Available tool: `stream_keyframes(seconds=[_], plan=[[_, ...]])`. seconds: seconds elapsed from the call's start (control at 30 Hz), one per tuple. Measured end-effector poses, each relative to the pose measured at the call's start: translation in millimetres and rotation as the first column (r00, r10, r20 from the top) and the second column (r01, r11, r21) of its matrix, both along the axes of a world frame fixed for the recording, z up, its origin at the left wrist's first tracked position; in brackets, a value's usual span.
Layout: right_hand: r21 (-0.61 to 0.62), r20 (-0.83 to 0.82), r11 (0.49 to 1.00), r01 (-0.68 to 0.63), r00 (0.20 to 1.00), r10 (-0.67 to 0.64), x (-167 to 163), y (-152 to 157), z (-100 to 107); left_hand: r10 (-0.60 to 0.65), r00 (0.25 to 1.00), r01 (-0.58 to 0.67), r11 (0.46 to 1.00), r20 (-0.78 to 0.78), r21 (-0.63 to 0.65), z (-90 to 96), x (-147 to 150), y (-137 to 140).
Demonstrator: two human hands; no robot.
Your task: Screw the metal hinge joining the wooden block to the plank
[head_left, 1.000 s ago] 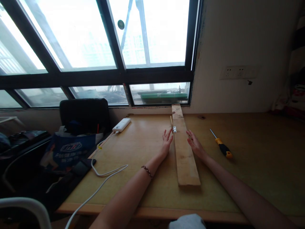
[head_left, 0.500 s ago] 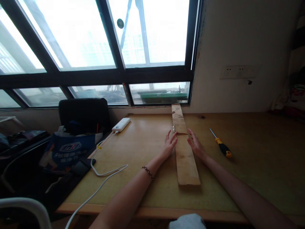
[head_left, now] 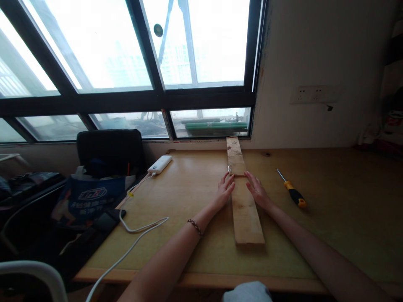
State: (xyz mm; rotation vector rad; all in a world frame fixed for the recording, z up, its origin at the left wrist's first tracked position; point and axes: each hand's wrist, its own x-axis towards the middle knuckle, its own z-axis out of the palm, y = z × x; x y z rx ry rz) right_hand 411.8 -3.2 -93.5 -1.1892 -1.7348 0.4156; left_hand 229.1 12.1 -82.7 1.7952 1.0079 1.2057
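Note:
A long, pale wooden board (head_left: 247, 214) lies on the table, pointing away from me. Beyond a crosswise seam, a second wooden piece (head_left: 235, 157) carries on toward the window. A small metal piece, possibly a hinge (head_left: 229, 168), sits at the left edge near the seam. My left hand (head_left: 224, 192) grips the left side of the board just below it, thumb near the top face. Opposite, my right hand (head_left: 258, 193) presses its fingers against the right edge by the seam. The undersides of the fingers are hidden.
A screwdriver (head_left: 294, 193) with a black and yellow handle lies right of the boards. On the left are a white power bank (head_left: 160, 165) and its white cable (head_left: 143, 228), which hangs over the table (head_left: 195, 256) edge. A black chair (head_left: 110, 147) holds a blue bag (head_left: 91, 199).
My right hand has come left, its fingers now against the board's edge. The left fingers have drawn in slightly. The seam between the wooden pieces looks a little narrower.

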Motion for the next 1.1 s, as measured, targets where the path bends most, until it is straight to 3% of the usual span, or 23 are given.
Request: stream_keyframes(seconds=[0.23, 0.43, 0.7, 0.9, 1.1], plan=[[-0.023, -0.086, 0.999, 0.043, 0.995, -0.045, 1.6, 1.8, -5.2, 0.011, 0.995, 0.0, 0.994, -0.096, 0.112, 1.7, -1.1, -3.8], [-0.002, -0.183, 0.998, -0.061, 0.981, 0.06, 1.5, -0.4, -0.2, 0.021, 0.985, 0.027, 0.963, -0.173, 0.269, 12.7, -4.3, -14.4], [0.019, -0.221, 0.978, -0.207, 0.953, 0.206, -7.4, -1.8, 21.3, 0.135, 0.928, -0.031, 0.957, -0.347, 0.287, 17.8, -0.5, -12.2], [0.017, -0.168, 0.97, -0.244, 0.955, 0.243, -14.0, -6.7, 35.7, 0.169, 0.869, -0.004, 0.942, -0.465, 0.335, 19.4, 0.5, -13.0], [0.06, -0.071, 0.976, -0.208, 0.975, 0.212, -11.7, -10.6, 46.1, 0.205, 0.872, -0.069, 0.95, -0.444, 0.305, 18.1, 0.5, -10.1]])
